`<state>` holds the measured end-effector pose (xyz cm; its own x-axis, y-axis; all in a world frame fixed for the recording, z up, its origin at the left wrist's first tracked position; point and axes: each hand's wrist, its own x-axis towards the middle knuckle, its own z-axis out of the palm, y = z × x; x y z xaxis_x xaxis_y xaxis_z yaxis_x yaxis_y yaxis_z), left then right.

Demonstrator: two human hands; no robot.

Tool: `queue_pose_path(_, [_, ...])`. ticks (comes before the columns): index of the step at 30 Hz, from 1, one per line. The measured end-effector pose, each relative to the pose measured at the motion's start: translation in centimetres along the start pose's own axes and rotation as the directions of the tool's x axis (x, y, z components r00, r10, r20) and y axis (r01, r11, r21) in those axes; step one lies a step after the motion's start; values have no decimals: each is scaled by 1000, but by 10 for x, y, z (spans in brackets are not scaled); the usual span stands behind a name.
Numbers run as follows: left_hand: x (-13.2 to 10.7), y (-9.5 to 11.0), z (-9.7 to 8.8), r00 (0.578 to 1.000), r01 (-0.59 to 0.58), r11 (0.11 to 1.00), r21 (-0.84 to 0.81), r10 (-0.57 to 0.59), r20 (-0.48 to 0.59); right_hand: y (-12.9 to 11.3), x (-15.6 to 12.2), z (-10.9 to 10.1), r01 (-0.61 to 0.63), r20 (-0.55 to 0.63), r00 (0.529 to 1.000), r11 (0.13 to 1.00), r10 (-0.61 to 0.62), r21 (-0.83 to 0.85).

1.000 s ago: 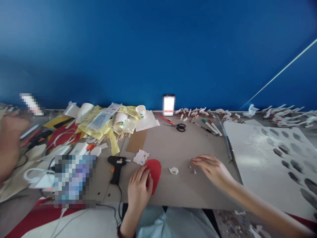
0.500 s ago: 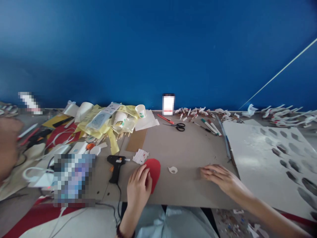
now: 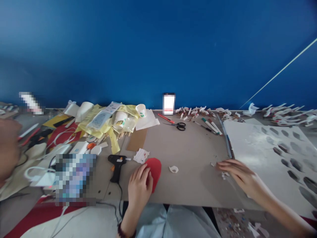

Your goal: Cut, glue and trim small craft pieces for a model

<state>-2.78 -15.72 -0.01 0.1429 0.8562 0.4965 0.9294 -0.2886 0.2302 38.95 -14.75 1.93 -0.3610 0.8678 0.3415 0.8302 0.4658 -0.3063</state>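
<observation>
My left hand (image 3: pixel 139 187) lies flat with fingers stretched out on a red paper shape (image 3: pixel 155 168) near the front edge of the grey cardboard sheet (image 3: pixel 183 148). My right hand (image 3: pixel 241 176) rests palm down, fingers extended, at the sheet's right edge, touching small white scraps (image 3: pixel 224 174). A small white cut-out piece (image 3: pixel 173 169) lies between the hands. A black glue gun (image 3: pixel 116 166) sits just left of my left hand, next to a white printed scrap (image 3: pixel 141 155).
A white foam board with cut-out holes (image 3: pixel 272 152) lies to the right. Scissors (image 3: pixel 178 126), markers (image 3: pixel 210 126) and white cut-outs (image 3: pixel 195 111) line the back. Yellow paper, cups and cables pile up at the left (image 3: pixel 104 124). Another person's blurred arm (image 3: pixel 8 148) is at the far left.
My right hand has slid to the right across the cardboard, from near the middle to its right edge, sweeping small white scraps along. My left hand has stayed on the red shape.
</observation>
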Motion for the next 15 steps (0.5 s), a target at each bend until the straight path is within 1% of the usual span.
queue_pose_path(4, [-1, 0, 1, 1000, -1, 1000, 12, 1, 8, -9, 30, 14, 39, -24, 999, 998, -41, -57])
queue_pose_path(7, [-1, 0, 0, 1000, 4, 1000, 19, -4, 2, -13, 34, 26, 65, -3, 998, 989, -65, -132])
queue_pose_path(9, [0, 1, 0, 1000, 3, 1000, 16, -4, 2, -13, 25, 30, 85, 3, 996, 979, -86, -184])
queue_pose_path(11, [0, 1, -1, 1000, 0, 1000, 11, 0, -1, -12, 10, 29, 94, 5, 995, 972, -95, -215])
queue_pose_path(13, [1, 1, -1, 1000, -4, 1000, 9, 4, -6, -12, -7, 24, 75, -5, 997, 973, -78, -220])
queue_pose_path(15, [1, 1, -1, 1000, -9, 1000, 9, 9, -8, -13, -24, 17, 34, -43, 998, 975, -44, -220])
